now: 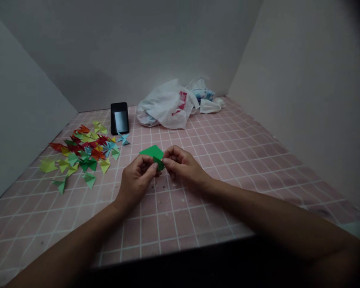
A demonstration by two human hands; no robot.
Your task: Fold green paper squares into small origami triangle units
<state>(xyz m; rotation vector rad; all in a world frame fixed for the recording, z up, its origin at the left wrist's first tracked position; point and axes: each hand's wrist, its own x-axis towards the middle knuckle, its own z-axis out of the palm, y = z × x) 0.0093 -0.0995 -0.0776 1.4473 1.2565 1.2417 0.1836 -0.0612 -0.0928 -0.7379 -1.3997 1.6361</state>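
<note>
A green folded paper piece [154, 155] is held just above the pink gridded table [216, 168], near its middle. My left hand [137, 178] pinches its near left edge with thumb and fingers closed. My right hand [180, 163] pinches the right side of the same paper, fingers curled. The two hands almost touch at the paper's lower corner. Part of the paper is hidden behind my fingers.
A heap of several folded paper triangles [81, 152] in red, green, yellow and blue lies at the left. A black phone [119, 117] stands upright behind them. White plastic bags [174, 104] lie at the back by the grey walls [303, 80].
</note>
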